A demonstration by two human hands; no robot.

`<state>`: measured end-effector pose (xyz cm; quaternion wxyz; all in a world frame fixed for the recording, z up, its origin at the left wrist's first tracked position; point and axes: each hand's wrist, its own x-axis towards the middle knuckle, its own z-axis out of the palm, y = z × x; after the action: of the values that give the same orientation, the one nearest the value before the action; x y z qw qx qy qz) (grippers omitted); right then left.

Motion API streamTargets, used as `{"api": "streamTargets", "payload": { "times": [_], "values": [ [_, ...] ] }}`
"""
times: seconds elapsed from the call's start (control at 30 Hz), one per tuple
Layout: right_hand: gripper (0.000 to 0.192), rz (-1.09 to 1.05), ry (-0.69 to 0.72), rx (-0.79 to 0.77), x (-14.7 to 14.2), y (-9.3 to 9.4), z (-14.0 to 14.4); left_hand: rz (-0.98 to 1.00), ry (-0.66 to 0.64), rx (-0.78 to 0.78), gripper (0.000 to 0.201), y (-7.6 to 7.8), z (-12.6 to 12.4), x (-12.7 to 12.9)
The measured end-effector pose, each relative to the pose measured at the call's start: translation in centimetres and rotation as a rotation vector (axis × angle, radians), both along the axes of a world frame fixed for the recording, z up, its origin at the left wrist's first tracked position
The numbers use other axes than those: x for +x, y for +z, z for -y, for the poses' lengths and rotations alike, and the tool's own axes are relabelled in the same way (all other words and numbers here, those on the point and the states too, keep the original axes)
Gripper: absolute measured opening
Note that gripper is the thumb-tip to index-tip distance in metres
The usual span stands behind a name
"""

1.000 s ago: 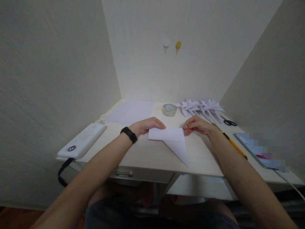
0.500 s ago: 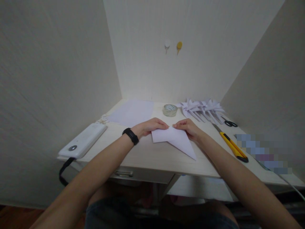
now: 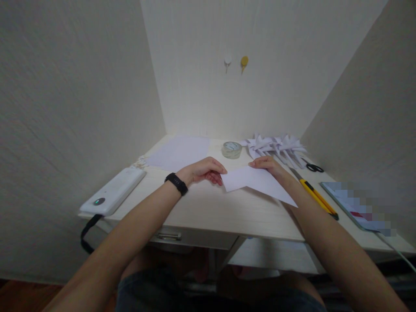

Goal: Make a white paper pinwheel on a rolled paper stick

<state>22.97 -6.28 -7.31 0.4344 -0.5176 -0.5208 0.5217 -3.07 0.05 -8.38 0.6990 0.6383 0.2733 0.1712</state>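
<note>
A folded white paper [image 3: 253, 181] with a long pointed end lies on the pale desk [image 3: 208, 208], its point aimed right over my right forearm. My left hand [image 3: 203, 170], with a black wristband, touches the paper's left corner with its fingertips. My right hand [image 3: 268, 166] grips the paper's far top edge and lifts that side a little off the desk.
A stack of white sheets [image 3: 180, 151], a tape roll [image 3: 232, 149], several folded paper pieces [image 3: 276, 145], black scissors [image 3: 313, 167], a yellow utility knife [image 3: 313, 193], a blurred tablet [image 3: 357, 206] and a white power bank [image 3: 112, 190] share the desk. Walls close in on three sides.
The paper has turned counter-clockwise: its point swung from down toward me to the right. My right hand moved along to its far edge; my left hand stayed at the left corner.
</note>
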Motion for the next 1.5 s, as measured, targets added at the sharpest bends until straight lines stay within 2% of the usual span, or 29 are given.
{"api": "streamTargets", "payload": {
  "times": [0.2, 0.3, 0.4, 0.5, 0.63, 0.73, 0.93, 1.07, 1.2, 1.5],
  "values": [
    [0.030, -0.007, -0.064, 0.052, 2.4, -0.4, -1.0, 0.012, -0.027, -0.022, 0.021, 0.3, -1.2, -1.7],
    [0.032, 0.006, -0.092, 0.075, 2.3, -0.7, -1.4, 0.059, 0.123, -0.075, 0.016, 0.1, -1.9, -2.1],
    [0.032, -0.016, -0.060, 0.041, 0.5, -1.0, -1.3, 0.091, 0.207, -0.161, 0.028, -0.1, -1.8, -1.5],
    [0.036, -0.061, -0.032, 0.014, -2.1, -1.6, -0.8, 0.050, 0.166, -0.138, 0.034, -0.2, -1.1, -0.6],
    [0.033, -0.110, 0.030, -0.022, -4.0, -2.2, -0.2, 0.004, 0.085, 0.033, 0.027, -0.2, -0.1, -0.3],
    [0.027, -0.116, 0.089, -0.061, -4.0, -2.2, 0.0, -0.052, 0.046, 0.110, 0.026, 0.1, 0.5, -0.5],
    [0.020, -0.046, 0.266, -0.130, -3.5, -2.2, 0.1, -0.100, -0.026, 0.170, 0.025, 0.0, 1.0, 0.1],
    [0.021, 0.016, 0.295, -0.139, -3.5, -2.1, 0.2, -0.109, -0.082, 0.237, 0.026, -0.7, 0.9, 0.6],
    [0.021, 0.061, 0.315, -0.109, -3.3, -2.1, 0.1, -0.116, -0.064, 0.280, 0.026, -1.1, 0.7, 0.8],
    [0.019, 0.076, 0.362, -0.109, -3.0, -2.0, 0.1, -0.125, -0.027, 0.289, 0.019, -0.7, 1.2, 0.9]
  ]
}}
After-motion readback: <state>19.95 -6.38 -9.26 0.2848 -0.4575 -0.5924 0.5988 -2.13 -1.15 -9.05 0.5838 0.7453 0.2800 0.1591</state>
